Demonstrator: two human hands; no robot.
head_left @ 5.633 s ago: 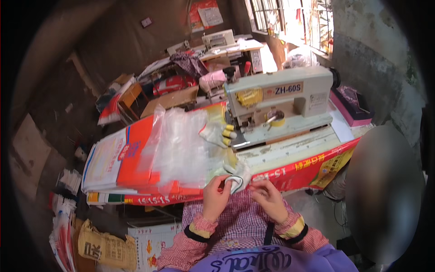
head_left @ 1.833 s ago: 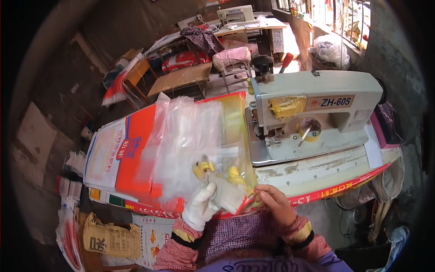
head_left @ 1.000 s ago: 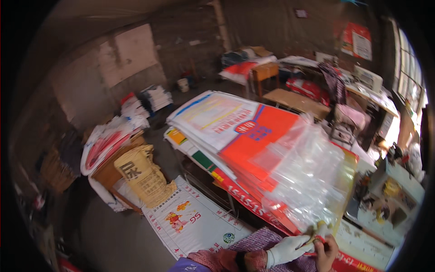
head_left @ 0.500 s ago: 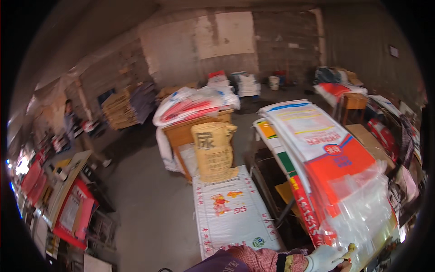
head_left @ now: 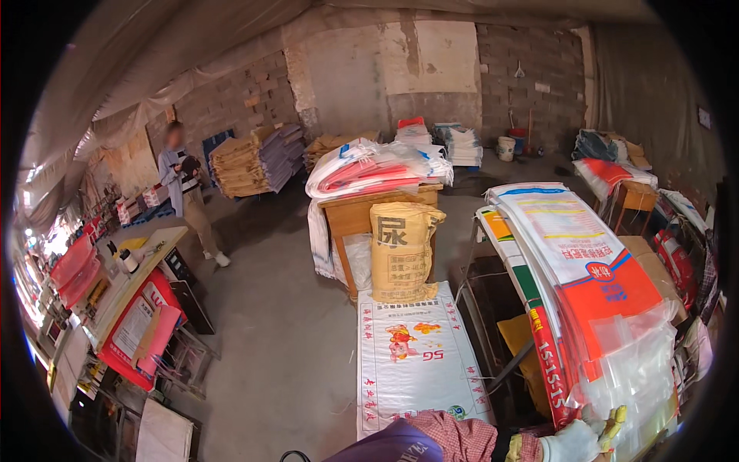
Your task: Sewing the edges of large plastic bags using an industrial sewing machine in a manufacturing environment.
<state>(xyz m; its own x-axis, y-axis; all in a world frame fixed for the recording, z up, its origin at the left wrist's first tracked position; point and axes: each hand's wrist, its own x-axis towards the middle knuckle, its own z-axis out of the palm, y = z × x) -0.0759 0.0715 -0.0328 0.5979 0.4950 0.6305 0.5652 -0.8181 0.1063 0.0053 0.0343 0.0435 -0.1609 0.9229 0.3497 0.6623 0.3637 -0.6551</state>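
At the lower right, my left hand reaches in from a red-checked sleeve. It wears a white glove with yellowish fingertips. Its fingers are curled closed at the near edge of a clear plastic bag, and the lower edge of the picture cuts part of them off. The crumpled clear plastic lies over the near end of a stack of printed sacks, white, red and blue, on a stand. My right hand does not show.
A white printed sack lies to the left, with a full tan sack upright behind it. Farther back, a wooden desk carries folded sacks. A person stands at the left near a cluttered table.
The view has swung left, so the scene sits farther right and looks sharper. My gloved hand stays by the clear plastic. The person at the left shows more fully.
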